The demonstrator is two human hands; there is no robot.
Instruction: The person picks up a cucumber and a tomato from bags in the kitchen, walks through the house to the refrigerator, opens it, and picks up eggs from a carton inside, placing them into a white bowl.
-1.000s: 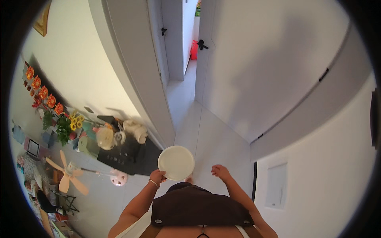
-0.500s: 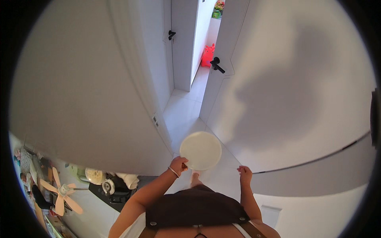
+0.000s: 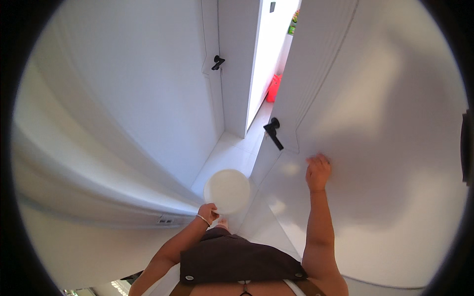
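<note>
My left hand (image 3: 209,212), with a pale band at the wrist, is closed on the near edge of a round white dish (image 3: 227,191). The dish is held out low over the floor, its pale round face toward me; how deep it is I cannot tell. Over at the right, my right hand (image 3: 318,170) is raised in front of a white door (image 3: 316,113) with a black handle (image 3: 273,133). Its fingers are loosely bent, slightly apart and a little blurred, with nothing seen in them. Whether they touch the door surface I cannot tell. The handle lies up and left of this hand.
Another black handle (image 3: 217,62) is on a white door (image 3: 210,93) at the left. A narrow doorway between the doors shows a red object (image 3: 273,89) on the floor beyond. A pale wall (image 3: 98,187) with a small fitting (image 3: 165,221) curves close on my left. Tiled floor (image 3: 217,155) leads ahead.
I have moved forward, nearer the doors; the fan and stove at lower left have left the view. My right hand has risen toward the door. My left hand still holds the dish.
</note>
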